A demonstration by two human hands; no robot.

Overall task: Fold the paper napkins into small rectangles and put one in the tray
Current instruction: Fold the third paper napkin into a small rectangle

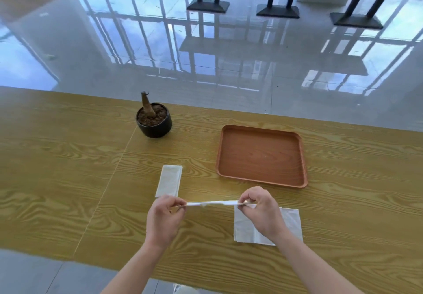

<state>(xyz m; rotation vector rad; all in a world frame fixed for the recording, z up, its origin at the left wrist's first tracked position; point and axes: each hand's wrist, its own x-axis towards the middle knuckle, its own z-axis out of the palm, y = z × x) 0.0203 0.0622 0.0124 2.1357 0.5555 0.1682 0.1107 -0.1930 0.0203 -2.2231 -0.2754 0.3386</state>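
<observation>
A white paper napkin (212, 203) hangs stretched edge-on above the table. My left hand (163, 218) pinches its left end and my right hand (261, 211) pinches its right end. A folded napkin rectangle (169, 180) lies flat just beyond my left hand. A larger white napkin (246, 227) lies on the table under my right hand, partly hidden by it. The brown tray (297, 161) sits beyond my right hand with nothing in it.
A black pot with a bare plant stump (153, 120) stands on the yellow wooden table (57, 168) to the far left of the tray. Beyond the table's far edge is glossy floor with black stand bases (278, 11).
</observation>
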